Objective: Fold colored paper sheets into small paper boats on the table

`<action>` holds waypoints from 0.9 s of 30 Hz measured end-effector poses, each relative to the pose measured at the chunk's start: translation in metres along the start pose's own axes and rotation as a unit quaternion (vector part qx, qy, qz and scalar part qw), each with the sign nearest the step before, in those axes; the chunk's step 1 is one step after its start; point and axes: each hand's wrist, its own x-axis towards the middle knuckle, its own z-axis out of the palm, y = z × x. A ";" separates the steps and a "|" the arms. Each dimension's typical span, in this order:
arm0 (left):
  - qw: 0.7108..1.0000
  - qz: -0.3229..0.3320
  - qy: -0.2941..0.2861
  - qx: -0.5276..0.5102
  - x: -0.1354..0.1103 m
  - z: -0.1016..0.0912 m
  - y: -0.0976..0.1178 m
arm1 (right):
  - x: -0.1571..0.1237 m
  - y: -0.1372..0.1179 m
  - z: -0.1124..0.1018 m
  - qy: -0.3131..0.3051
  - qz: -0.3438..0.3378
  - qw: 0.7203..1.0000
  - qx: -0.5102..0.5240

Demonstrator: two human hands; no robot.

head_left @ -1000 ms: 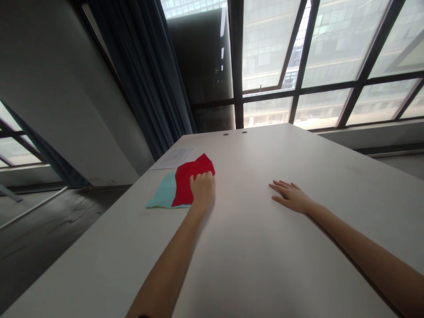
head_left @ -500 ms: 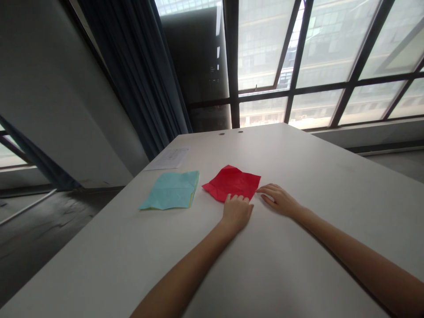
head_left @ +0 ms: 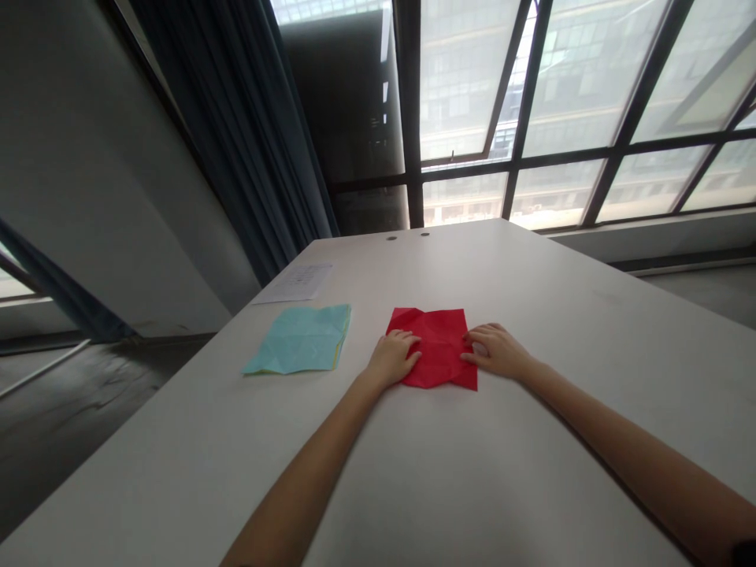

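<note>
the red paper sheet (head_left: 435,354) lies flat near the middle of the white table (head_left: 531,441), between the person's 2 hands. the left hand (head_left: 394,358) rests on its left edge, fingers loosely bent, tips pressing down. the right hand (head_left: 494,352) lies on its right edge, fingers flat and slightly spread. neither pinches it. it looks thin, light, creased and easily slid or torn, so a free corner seems the best hold. 1 light blue sheet (head_left: 298,340) lies apart to the left.

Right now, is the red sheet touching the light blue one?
Apart. Head view shows a strip of bare table between the red sheet and the light blue sheet.
</note>
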 end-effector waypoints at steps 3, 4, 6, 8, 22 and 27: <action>0.999 -0.029 -0.021 0.035 0.000 0.009 -0.016 | -0.004 0.017 0.000 -0.004 0.020 1.000 -0.005; 0.998 -0.045 -0.024 0.041 0.000 0.013 -0.020 | -0.005 0.024 0.001 -0.006 0.025 1.000 -0.004; 0.996 -0.077 -0.022 0.047 0.000 0.019 -0.024 | -0.006 0.035 0.003 -0.008 0.029 1.000 0.000; 0.993 -0.099 -0.019 0.053 0.001 0.024 -0.024 | -0.007 0.044 0.007 -0.005 0.030 1.000 0.006; 0.984 -0.175 0.017 0.021 0.008 0.036 -0.030 | -0.009 0.057 0.018 -0.001 0.085 0.996 -0.002; 0.983 -0.162 0.077 -0.033 0.010 0.034 -0.037 | -0.008 0.060 0.019 -0.028 0.094 0.995 -0.012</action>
